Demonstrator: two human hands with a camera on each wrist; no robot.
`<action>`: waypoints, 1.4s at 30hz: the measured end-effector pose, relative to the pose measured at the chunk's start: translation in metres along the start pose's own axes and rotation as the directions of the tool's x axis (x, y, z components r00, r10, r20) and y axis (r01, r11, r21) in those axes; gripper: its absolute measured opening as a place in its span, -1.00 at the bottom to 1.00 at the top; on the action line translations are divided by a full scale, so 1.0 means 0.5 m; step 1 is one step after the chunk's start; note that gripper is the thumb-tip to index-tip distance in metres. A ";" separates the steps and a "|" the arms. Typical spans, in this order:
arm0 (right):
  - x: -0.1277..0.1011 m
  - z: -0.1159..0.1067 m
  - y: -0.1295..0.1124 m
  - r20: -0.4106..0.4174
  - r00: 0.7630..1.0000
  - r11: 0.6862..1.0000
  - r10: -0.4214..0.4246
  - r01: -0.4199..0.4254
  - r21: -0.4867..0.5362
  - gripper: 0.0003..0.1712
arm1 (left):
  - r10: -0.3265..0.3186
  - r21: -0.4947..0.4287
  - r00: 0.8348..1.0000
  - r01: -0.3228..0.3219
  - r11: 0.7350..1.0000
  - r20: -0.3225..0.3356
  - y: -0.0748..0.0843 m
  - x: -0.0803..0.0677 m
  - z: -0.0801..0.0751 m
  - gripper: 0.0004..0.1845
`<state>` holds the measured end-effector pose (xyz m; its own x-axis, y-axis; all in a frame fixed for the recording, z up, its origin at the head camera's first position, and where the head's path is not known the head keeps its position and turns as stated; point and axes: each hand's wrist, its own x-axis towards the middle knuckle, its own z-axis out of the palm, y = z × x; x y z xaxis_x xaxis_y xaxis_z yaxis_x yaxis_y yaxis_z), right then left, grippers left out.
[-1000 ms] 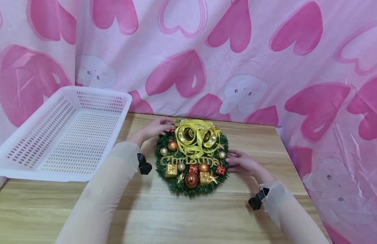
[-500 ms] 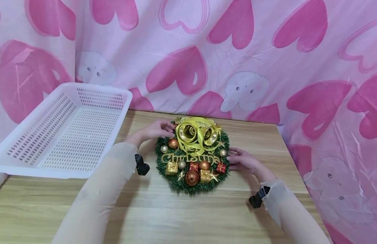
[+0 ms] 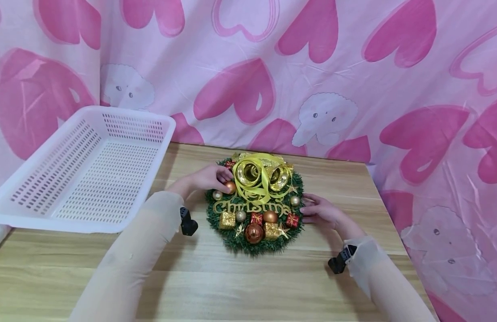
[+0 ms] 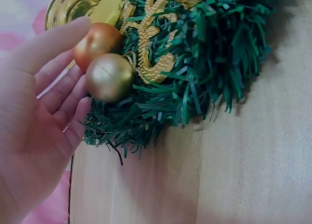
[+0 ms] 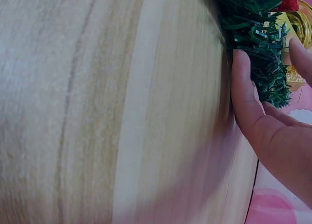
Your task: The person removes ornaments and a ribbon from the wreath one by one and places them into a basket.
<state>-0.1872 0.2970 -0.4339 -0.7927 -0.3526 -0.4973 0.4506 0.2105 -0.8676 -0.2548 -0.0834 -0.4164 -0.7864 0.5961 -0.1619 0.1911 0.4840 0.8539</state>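
Note:
A green Christmas wreath (image 3: 252, 245) lies flat on the table, decorated with gold bells (image 3: 248, 174), yellow ribbon, baubles, small gift boxes and gold "Christmas" lettering. My left hand (image 3: 210, 178) is at its upper left edge. In the left wrist view the thumb reaches over an orange bauble (image 4: 105, 44), while the loosely bent fingers (image 4: 58, 94) lie beside it and a gold bauble (image 4: 109, 78). On the opposite side, my right hand (image 3: 321, 212) rests against the wreath's edge. Its fingers (image 5: 242, 80) extend along the green tinsel, with the thumb raised apart in the right wrist view.
A white perforated plastic basket (image 3: 143, 210) stands at the left of the wooden table (image 3: 216, 286). Pink cloth (image 3: 240, 40) with hearts hangs behind the table and along its right side. Each wrist carries a black camera (image 3: 188, 221).
My left hand has slid down along the wreath's left edge, from the red gift box to the orange bauble. The right hand stays at the right edge. The head view has shifted slightly.

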 end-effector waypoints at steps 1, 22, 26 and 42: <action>-0.001 0.000 0.000 0.001 1.000 1.000 -0.004 0.004 -0.003 -0.05 | -0.003 0.000 1.000 0.003 1.000 0.003 -0.001 0.000 0.001 -0.50; -0.003 0.005 0.003 -0.041 0.999 1.000 -0.012 0.012 0.003 -0.04 | -0.003 0.028 1.000 0.003 1.000 0.001 -0.005 -0.002 0.006 -0.54; -0.002 0.006 0.003 -0.048 0.999 1.000 -0.012 0.012 -0.003 -0.05 | 0.018 0.027 1.000 -0.018 0.999 0.004 -0.005 0.001 0.000 -0.53; 0.001 0.007 0.003 -0.059 0.998 1.000 0.000 0.000 0.000 -0.05 | 0.009 -0.001 1.000 -0.009 1.000 -0.010 0.017 -0.017 -0.022 -0.53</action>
<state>-0.1854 0.2940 -0.4354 -0.8156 -0.2982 -0.4958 0.4505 0.2102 -0.8677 -0.2530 -0.0913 -0.4026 -0.7904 0.5941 -0.1497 0.1973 0.4782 0.8558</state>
